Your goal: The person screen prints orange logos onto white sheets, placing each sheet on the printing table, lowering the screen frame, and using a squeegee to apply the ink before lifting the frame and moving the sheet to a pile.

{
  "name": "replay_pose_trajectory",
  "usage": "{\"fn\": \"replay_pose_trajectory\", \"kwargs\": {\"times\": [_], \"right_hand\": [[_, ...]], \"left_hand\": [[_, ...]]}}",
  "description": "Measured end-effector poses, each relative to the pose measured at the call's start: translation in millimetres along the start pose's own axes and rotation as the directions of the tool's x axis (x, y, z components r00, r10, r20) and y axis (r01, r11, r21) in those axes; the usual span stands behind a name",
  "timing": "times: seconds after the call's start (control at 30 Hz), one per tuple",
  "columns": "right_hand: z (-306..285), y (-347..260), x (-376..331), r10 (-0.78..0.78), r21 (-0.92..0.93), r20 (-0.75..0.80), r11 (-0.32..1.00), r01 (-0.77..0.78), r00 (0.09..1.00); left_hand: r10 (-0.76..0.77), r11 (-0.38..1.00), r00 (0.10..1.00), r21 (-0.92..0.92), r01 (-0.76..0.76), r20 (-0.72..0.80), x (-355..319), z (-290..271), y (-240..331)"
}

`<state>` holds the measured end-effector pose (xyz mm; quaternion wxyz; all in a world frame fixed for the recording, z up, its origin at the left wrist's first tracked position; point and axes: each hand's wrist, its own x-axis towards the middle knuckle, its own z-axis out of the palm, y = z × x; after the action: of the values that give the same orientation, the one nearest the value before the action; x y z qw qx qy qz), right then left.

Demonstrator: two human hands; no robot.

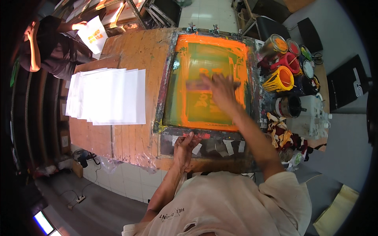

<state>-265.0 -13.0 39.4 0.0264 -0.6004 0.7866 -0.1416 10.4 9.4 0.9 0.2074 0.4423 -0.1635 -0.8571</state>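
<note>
A screen-printing frame (pixel 167 78) lies on the wooden table before me, its mesh (pixel 193 51) smeared with orange ink and showing lettering shapes. My right hand (pixel 224 92) is over the middle of the mesh, closed on a squeegee (pixel 198 85), a dark purplish bar blurred by motion and partly covered by the fingers. At the frame's near edge, my left hand (pixel 186 146) grips the rim, thumb on top; its other fingers are partly hidden. Strips of pale tape (pixel 228 147) show on the dark board just below the frame.
White paper sheets (pixel 112 96) are stacked left on the table (pixel 134 47). Ink cans and a yellow-stained cup (pixel 280 78) crowd the right, with stained rags (pixel 281 133) and a clear plastic jug (pixel 313 120). Hinge clamps (pixel 215 29) hold the frame's far edge. Another person (pixel 51 47) at far left holds a printed sheet (pixel 93 35).
</note>
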Motion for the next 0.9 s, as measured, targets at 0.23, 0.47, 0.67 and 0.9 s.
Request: {"fn": "replay_pose_trajectory", "kwargs": {"times": [0.23,0.47,0.67,0.9], "right_hand": [[-61,-91,-105,0.010,-0.080,-0.112,0.997,-0.019,0.994],[-144,-87,-44,-0.100,-0.122,-0.419,0.991,0.053,0.902],[-203,-56,24,-0.138,-0.135,-0.453,0.987,0.086,0.881],[-292,-60,79,0.073,0.096,-0.032,0.993,-0.070,0.997]], "left_hand": [[0.070,0.998,0.989,-0.005,-0.070,0.132,-23,35,34],[0.333,0.939,0.823,-0.088,-0.332,0.460,-27,77,89],[0.539,0.485,0.836,0.776,-0.404,0.099,100,71,130],[0.635,-0.269,0.734,0.960,-0.084,0.242,179,23,86]]}}
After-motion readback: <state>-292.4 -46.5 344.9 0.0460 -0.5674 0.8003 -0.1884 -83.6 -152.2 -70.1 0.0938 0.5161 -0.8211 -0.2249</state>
